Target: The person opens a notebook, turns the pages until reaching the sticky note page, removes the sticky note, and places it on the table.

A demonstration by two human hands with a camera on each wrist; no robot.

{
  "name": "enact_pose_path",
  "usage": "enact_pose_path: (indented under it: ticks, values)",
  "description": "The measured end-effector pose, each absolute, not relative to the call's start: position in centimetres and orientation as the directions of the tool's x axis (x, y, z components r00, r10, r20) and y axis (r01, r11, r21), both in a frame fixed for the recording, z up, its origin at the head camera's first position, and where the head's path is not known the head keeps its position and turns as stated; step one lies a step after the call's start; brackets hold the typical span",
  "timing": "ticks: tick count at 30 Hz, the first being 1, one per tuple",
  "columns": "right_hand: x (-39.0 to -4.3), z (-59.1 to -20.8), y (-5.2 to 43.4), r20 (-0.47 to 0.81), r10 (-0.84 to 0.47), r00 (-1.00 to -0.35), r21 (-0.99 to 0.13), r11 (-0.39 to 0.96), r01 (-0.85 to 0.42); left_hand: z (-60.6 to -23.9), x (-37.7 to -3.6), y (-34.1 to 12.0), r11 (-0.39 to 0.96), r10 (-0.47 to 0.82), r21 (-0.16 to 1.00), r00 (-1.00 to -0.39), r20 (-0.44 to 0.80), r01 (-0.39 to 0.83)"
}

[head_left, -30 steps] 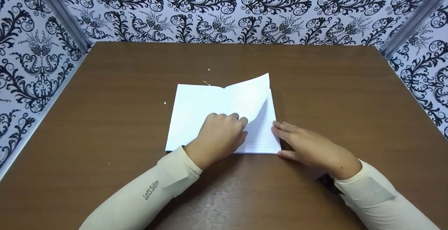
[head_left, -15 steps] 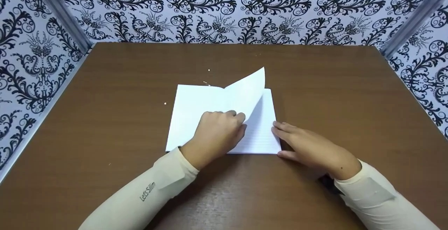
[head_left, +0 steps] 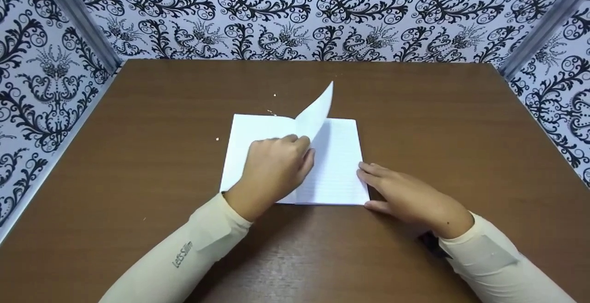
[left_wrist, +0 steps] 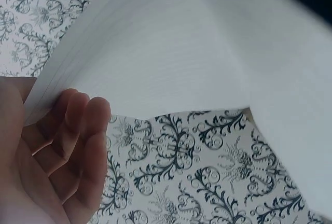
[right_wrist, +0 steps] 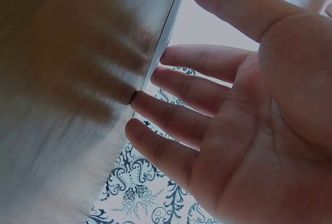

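An open notebook (head_left: 339, 164) lies flat near the middle of the table (head_left: 138, 155); all positions below are given relative to the notebook.

Left hand (head_left: 274, 169): rests over the notebook's centre fold and lower left page. Its fingers are curled round 1 page (head_left: 318, 111) and pinch it near the lower edge. The page stands lifted off the right side, tilted toward the left, with its top corner above the notebook's far edge. In the left wrist view the fingers (left_wrist: 78, 130) curl under the white sheet (left_wrist: 181, 58).

Right hand (head_left: 405, 197): lies at the notebook's right edge, near the lower right corner. The fingers are straight and spread, holding nothing; the fingertips touch the page edge. In the right wrist view the fingers (right_wrist: 176, 115) meet the edge of the paper stack (right_wrist: 163, 32).

The exposed right page is lined. A few pale crumbs (head_left: 272, 110) lie just beyond the notebook's far left edge. Patterned walls (head_left: 295, 12) stand behind and to both sides of the table.
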State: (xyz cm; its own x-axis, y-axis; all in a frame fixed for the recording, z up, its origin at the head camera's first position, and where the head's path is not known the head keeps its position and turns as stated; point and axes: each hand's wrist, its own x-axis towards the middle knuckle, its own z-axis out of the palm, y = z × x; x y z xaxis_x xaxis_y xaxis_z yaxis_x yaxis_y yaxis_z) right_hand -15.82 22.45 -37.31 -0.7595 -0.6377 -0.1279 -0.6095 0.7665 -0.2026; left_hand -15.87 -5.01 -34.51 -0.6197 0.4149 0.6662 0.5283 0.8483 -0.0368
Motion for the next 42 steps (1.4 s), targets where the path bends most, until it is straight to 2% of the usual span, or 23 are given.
enact_pose_path:
  ticks: [11,19,32,42]
  values:
    - [-15.7,-37.2,22.4,-0.137,-0.637,-0.758,-0.214,0.766,-0.606,-33.7,-15.6,-7.2,0.869,0.384,-0.053,-0.603,0.699,0.493]
    - [-15.7,-37.1,22.3,-0.133,-0.64,-0.757,-0.201,0.765,-0.611,-33.7,-15.2,-9.1,0.891,0.364,-0.061,-0.628,0.688,0.451]
    - [-15.6,-37.0,22.4,-0.141,-0.639,-0.756,-0.207,0.766,-0.608,-33.9,-14.3,-11.5,0.917,0.329,-0.033,-0.707,0.626,0.398]
    - [-15.6,-37.2,22.5,-0.139,-0.642,-0.754,-0.2,0.764,-0.614,-34.7,-13.8,-13.0,0.927,0.316,-0.044,-0.713,0.626,0.373]
